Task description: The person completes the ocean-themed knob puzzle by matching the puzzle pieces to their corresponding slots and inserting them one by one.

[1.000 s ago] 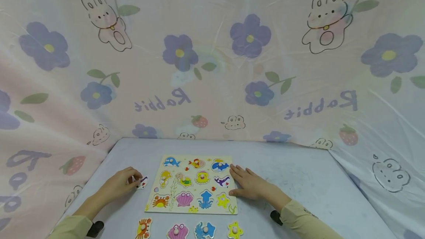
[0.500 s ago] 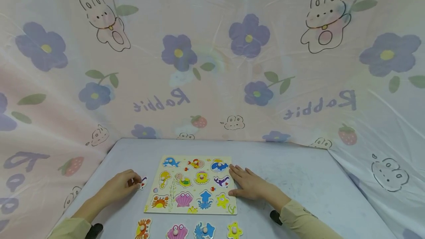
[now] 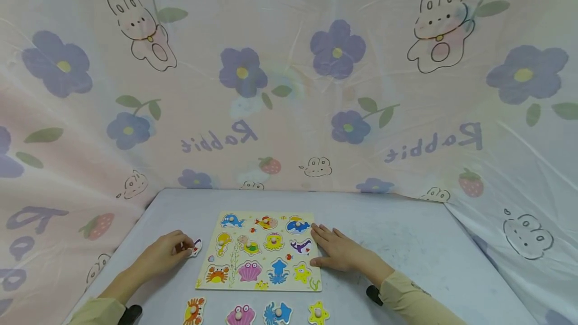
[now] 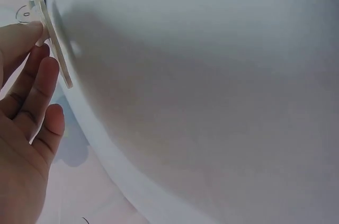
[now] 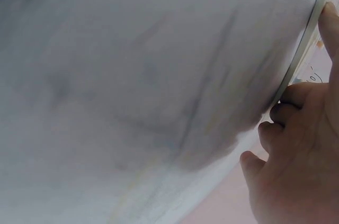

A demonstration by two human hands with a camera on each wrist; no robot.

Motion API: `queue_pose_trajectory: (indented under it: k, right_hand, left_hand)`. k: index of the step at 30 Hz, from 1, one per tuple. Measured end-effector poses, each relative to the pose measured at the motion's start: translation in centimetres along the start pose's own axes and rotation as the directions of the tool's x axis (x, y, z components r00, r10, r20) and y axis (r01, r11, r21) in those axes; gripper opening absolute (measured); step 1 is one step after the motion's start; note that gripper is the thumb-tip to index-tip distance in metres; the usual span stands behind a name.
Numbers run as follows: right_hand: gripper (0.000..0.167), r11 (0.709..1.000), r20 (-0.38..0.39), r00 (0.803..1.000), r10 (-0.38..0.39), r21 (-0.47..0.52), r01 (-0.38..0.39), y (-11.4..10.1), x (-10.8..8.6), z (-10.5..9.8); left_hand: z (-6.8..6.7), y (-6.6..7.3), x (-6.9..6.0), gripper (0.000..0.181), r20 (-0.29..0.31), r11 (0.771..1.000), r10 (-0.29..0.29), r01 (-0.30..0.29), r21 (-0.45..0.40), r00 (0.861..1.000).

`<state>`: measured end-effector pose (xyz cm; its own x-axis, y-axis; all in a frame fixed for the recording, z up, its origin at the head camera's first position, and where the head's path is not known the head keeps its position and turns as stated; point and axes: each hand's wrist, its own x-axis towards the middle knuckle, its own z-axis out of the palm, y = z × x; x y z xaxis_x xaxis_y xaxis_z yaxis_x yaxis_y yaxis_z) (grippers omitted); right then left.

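My left hand (image 3: 164, 254) pinches a small wooden puzzle piece (image 3: 196, 248), white with purple and a bit of red, just left of the puzzle board. In the left wrist view the piece (image 4: 58, 49) is seen edge-on, with thumb and fingertips at its back. The pale puzzle board (image 3: 257, 285) shows sea animals in rows; the knobbed pieces sit in its upper two rows. A purple whale picture (image 3: 301, 247) without a knob is at the right of the middle row. My right hand (image 3: 338, 250) rests with extended fingers on the board's right edge.
In front of the board lie loose knobbed pieces: a crab (image 3: 194, 311), a pink shell (image 3: 241, 315), a blue squid (image 3: 277, 313) and a yellow starfish (image 3: 318, 313). The white table (image 3: 406, 245) meets a printed curtain (image 3: 289, 104) behind.
My left hand and its piece have shifted slightly toward the board, and the piece shows a little more of its face. The right hand stays at the board's edge.
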<state>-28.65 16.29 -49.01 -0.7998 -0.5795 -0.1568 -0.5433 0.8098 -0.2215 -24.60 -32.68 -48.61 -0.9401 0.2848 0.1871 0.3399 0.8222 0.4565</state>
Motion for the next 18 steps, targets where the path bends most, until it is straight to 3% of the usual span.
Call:
queue_pose_trajectory:
  k: [11, 18]
  right_hand:
    - [0.092, 1.0, 0.005, 1.0, 0.008, 0.006, -0.008, 0.0, 0.0, -0.1]
    - [0.092, 1.0, 0.007, 1.0, 0.011, 0.001, -0.011, 0.0, 0.1, 0.0]
  left_hand:
    - [0.4, 2.3, 1.4, 0.016, -0.066, 0.996, 0.082, -0.083, -0.018, 0.994]
    - [1.3, 4.6, 2.6, 0.016, -0.067, 0.985, 0.164, -0.168, -0.049, 0.984]
